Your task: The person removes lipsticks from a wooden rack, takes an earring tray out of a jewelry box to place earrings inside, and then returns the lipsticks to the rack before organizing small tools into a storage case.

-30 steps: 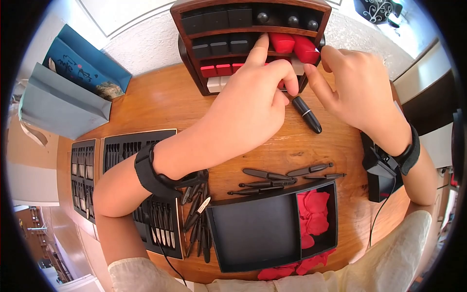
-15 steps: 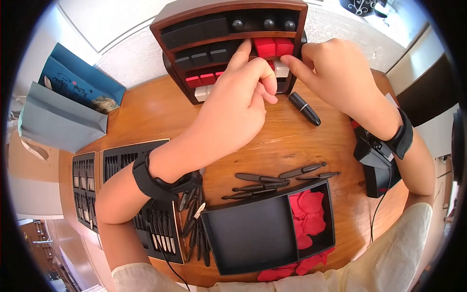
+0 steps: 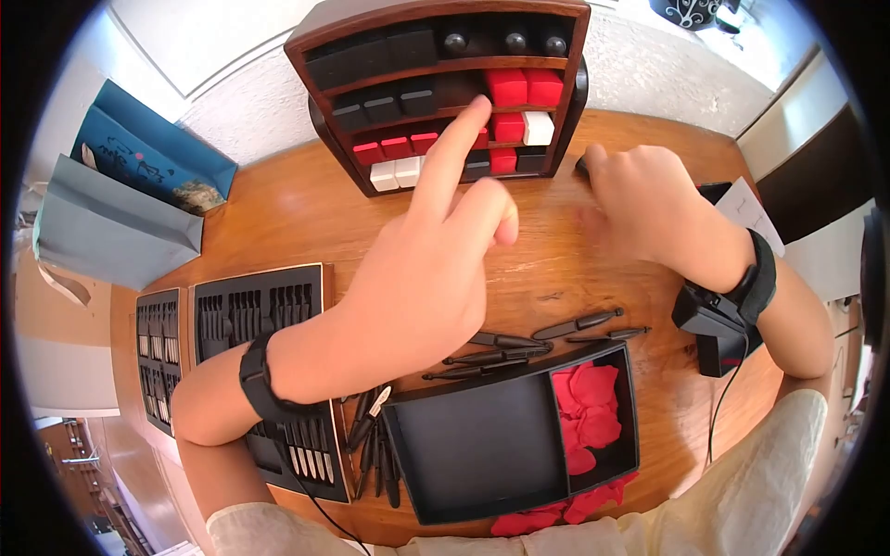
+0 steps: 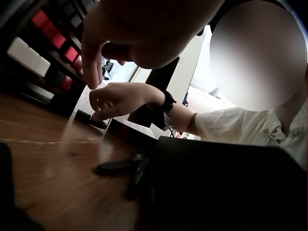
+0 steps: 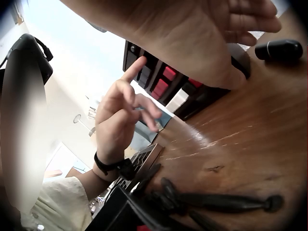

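My left hand (image 3: 422, 269) hangs in front of a dark wooden rack (image 3: 436, 190), index finger stretched toward its shelves and the other fingers loosely bent. It holds nothing. Red boxes (image 3: 507, 88) stand on the right of the second shelf, beside a dark gap. Over the table to the right is my right hand (image 3: 649, 199), fingers loose. Close by its fingers a black lipstick-like tube (image 5: 279, 50) with a pale band lies on the wood, mostly hidden by the hand in the head view. A white box (image 3: 538, 129) sits below the red ones.
A black tray (image 3: 491, 445) with red petals (image 3: 586, 408) in one compartment stands in front. Dark slim tools (image 3: 501, 355) lie behind it and more lie at its left. Open tool cases (image 3: 255, 278) and paper bags (image 3: 130, 208) are at left.
Both hands have drawn back from the rack's second shelf, the left toward me, the right down to the table. The black tube now shows farther back, beside the right hand.
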Available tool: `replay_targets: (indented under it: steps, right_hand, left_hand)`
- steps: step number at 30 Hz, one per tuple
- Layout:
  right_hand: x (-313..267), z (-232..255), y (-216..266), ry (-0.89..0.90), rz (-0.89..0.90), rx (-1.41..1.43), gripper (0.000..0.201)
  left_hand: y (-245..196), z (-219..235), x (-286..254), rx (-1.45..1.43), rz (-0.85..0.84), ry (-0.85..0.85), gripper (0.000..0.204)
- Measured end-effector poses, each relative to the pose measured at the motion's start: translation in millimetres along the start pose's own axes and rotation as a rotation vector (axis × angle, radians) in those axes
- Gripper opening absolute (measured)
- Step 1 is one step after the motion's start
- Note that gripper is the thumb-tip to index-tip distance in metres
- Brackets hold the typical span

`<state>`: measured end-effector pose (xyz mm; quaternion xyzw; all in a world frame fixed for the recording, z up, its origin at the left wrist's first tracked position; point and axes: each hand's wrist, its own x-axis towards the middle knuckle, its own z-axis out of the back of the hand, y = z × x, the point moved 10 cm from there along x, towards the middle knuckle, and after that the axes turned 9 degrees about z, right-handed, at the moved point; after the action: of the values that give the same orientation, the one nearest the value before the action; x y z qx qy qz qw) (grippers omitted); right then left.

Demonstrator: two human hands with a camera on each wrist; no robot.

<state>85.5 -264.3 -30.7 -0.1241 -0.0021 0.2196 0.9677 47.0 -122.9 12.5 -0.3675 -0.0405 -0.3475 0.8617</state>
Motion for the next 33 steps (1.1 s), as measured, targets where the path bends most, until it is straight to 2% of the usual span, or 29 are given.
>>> replay_targets:
  steps: [1, 3, 4, 6, 10, 12, 13, 14, 15, 16, 18, 19, 20, 21, 22, 24, 26, 28, 32, 33]
  right_hand:
    - [2.2, -0.6, -2.3, 0.002, -0.001, 0.001, 0.037]
    - [6.6, -12.8, -22.7, 0.149, -0.127, -0.108, 0.035]
    - [11.2, -12.6, -27.9, 0.149, -0.126, -0.108, 0.035]
    - [10.6, -40.8, -37.8, 0.427, -0.121, -0.016, 0.035]
    - [11.3, -58.7, -47.1, 0.460, -0.116, 0.055, 0.034]
    - [18.1, -47.0, -35.9, 0.287, 0.006, 0.119, 0.035]
    - [18.0, -40.8, -32.2, 0.288, 0.009, 0.118, 0.035]
    - [13.1, -41.9, -23.4, 0.374, 0.029, 0.255, 0.034]
    - [8.1, -37.7, -9.3, 0.460, 0.048, 0.393, 0.033]
    - [6.5, -30.5, -4.2, 0.462, 0.050, 0.393, 0.033]
    - [-0.3, -22.0, 30.8, 0.524, 0.220, 0.718, 0.031]
    - [-0.3, -21.9, 36.1, 0.524, 0.219, 0.719, 0.031]
    - [-3.5, -25.5, 47.6, 0.580, 0.167, 1.013, 0.034]
    - [-6.5, -26.6, 59.8, 0.629, 0.109, 1.308, 0.037]
    - [-7.2, -26.3, 66.3, 0.628, 0.110, 1.307, 0.037]
    - [-5.5, -19.8, 78.1, 0.544, 0.012, 1.696, 0.037]
    - [-8.7, -24.7, 82.6, 0.518, -0.024, 1.771, 0.037]
    - [-10.7, -30.6, 84.4, 0.475, -0.087, 1.894, 0.036]
    - [-12.4, -26.7, 83.8, 0.425, -0.123, 2.003, 0.037]
    - [-11.8, -19.6, 85.1, 0.404, -0.098, 2.036, 0.036]
  left_hand:
    - [-2.2, 2.9, -4.1, 0.055, 0.003, 0.004, 0.031]
    - [-1.1, 5.4, -9.8, 0.052, -0.009, 0.014, 0.030]
    - [-1.1, 6.7, -11.8, 0.050, -0.022, 0.022, 0.029]
    - [5.0, 7.5, -16.0, 0.055, -0.020, 0.038, 0.028]
    - [14.7, 3.5, -21.9, 0.071, -0.009, 0.058, 0.026]
    - [15.7, 3.1, -22.8, 0.118, -0.032, 0.099, 0.025]
    - [14.4, -0.3, -24.0, 0.165, -0.057, 0.143, 0.024]
    - [11.7, 0.6, -24.0, 0.165, -0.055, 0.141, 0.024]
    - [12.3, -3.0, -23.4, 0.296, -0.012, 0.169, 0.019]
    - [14.8, -6.6, -23.2, 0.425, 0.030, 0.199, 0.015]
    - [16.6, -8.1, -21.5, 0.431, 0.076, 0.220, 0.016]
    - [19.9, -9.8, -20.5, 0.440, 0.118, 0.237, 0.024]
    - [18.3, -12.0, -19.9, 0.441, 0.117, 0.238, 0.024]
    - [9.5, -9.7, -18.3, 0.374, 0.069, 0.180, 0.032]
    - [0.9, -6.5, -17.6, 0.307, 0.021, 0.121, 0.041]
    - [-8.3, -6.5, -17.7, 0.313, 0.001, 0.095, 0.047]
    - [-15.0, -4.4, -20.8, 0.318, -0.016, 0.070, 0.053]
    - [-19.5, -4.4, -24.3, 0.481, -0.040, 0.044, 0.056]
    - [-22.5, -8.4, -29.0, 0.627, -0.020, 0.038, 0.055]
    - [-24.8, -4.8, -29.7, 0.665, -0.071, -0.047, 0.052]
